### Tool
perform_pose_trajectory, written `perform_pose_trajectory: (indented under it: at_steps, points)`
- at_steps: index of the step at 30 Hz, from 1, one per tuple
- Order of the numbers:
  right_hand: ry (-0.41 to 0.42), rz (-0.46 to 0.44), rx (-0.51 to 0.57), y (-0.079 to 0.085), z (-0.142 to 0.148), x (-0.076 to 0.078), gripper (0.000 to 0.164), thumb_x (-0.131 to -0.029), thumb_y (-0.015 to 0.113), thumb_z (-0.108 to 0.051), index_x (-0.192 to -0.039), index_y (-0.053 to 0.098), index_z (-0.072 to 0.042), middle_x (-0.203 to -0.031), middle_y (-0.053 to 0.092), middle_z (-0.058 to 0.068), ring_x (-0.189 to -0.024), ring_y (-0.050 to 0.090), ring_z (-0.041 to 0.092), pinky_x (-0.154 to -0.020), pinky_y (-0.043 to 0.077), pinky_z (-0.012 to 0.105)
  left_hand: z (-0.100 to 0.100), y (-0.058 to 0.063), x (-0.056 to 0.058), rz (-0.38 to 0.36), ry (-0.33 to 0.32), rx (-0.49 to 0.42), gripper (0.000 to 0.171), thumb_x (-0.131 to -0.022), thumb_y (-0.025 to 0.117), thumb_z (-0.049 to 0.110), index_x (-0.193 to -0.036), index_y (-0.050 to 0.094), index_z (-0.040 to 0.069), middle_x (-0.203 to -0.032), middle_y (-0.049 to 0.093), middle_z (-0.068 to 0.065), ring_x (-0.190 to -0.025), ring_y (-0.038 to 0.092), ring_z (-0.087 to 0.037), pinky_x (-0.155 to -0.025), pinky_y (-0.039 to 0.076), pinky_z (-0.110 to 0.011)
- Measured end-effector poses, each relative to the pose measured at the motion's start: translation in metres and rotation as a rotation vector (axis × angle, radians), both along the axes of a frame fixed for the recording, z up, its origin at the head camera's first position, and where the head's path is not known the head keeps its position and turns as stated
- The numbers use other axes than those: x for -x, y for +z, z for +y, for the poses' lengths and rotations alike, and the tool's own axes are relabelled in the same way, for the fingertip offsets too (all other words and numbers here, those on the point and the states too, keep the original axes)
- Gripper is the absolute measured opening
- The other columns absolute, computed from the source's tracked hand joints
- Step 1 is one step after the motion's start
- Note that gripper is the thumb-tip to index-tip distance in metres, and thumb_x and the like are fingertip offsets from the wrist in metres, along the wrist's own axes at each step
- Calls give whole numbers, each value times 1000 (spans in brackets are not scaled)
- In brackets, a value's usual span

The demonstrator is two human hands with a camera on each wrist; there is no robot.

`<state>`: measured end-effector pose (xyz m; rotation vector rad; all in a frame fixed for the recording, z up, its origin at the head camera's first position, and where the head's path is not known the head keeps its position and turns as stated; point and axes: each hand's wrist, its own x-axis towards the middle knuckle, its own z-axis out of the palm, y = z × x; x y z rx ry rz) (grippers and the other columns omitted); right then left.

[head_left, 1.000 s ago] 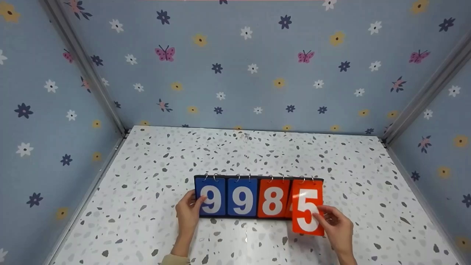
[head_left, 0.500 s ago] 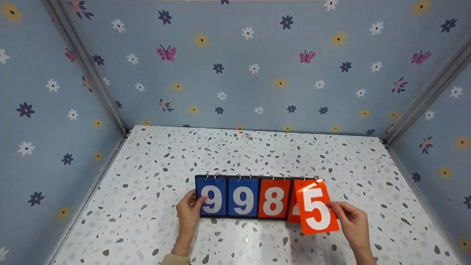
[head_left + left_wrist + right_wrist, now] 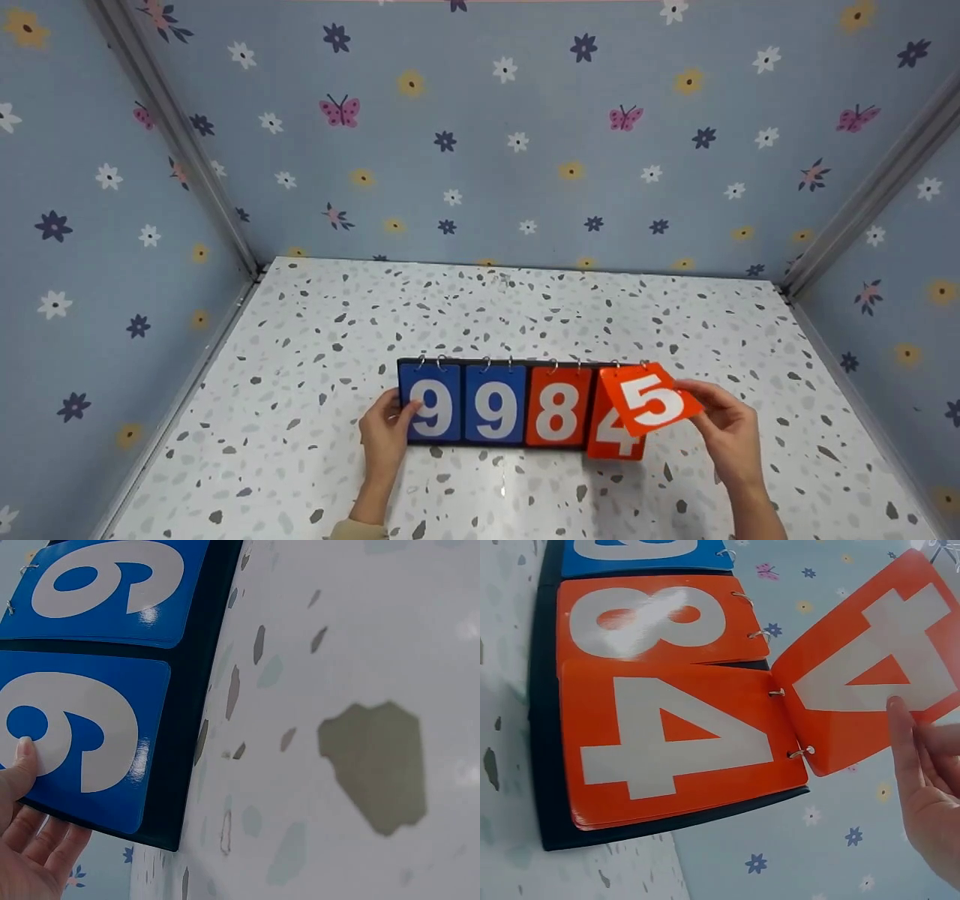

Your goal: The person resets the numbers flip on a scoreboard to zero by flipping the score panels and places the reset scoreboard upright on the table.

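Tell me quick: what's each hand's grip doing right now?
Left grip: closed, holding the left end of the flip-number board.
Right grip: closed, pinching the raised orange 5 card.

Room to pass over tabletop (image 3: 465,319) beyond flip board (image 3: 526,409); lifted 5 card (image 3: 651,401), right hand (image 3: 731,427) block right end; left hand (image 3: 385,429), left end.

The left hand (image 3: 386,429) grips, thumb (image 3: 22,766) set against its fingers (image 3: 66,846); the right hand (image 3: 729,429) pinches; both forearms (image 3: 754,511) slant inward toward the hands.
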<state>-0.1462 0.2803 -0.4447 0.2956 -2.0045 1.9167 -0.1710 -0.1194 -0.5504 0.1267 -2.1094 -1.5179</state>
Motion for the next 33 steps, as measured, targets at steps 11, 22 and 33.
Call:
perform_pose_trajectory:
  at_steps: [11, 22, 33]
  points:
    - [34, 329, 89, 21, -12, 23, 17, -68, 52, 32, -83, 55, 24, -78, 58, 19, -69, 59, 18, -65, 50, 22, 0, 0, -1, -29, 18, -24, 22, -74, 71, 12, -90, 64, -1, -72, 62, -7, -66, 59, -17, -59, 48, -22]
    - [-169, 337, -99, 38, -18, 55, 10, -68, 62, 23, -76, 60, 17, -71, 62, 15, -66, 59, 12, -63, 47, 18, 3, 13, -6, 5, -29, -80, 21, -74, 69, 4, -91, 62, -7, -74, 62, -13, -67, 60, -24, -60, 48, -24]
    - [-358, 139, -287, 25, -12, 101, 15, -71, 74, -5, -80, 67, 5, -73, 64, 12, -63, 57, 8, -59, 44, 15, 3, 10, -4, 17, -27, -41, 20, -75, 69, 3, -90, 61, -8, -73, 61, -13, -66, 59, -21, -59, 48, -22]
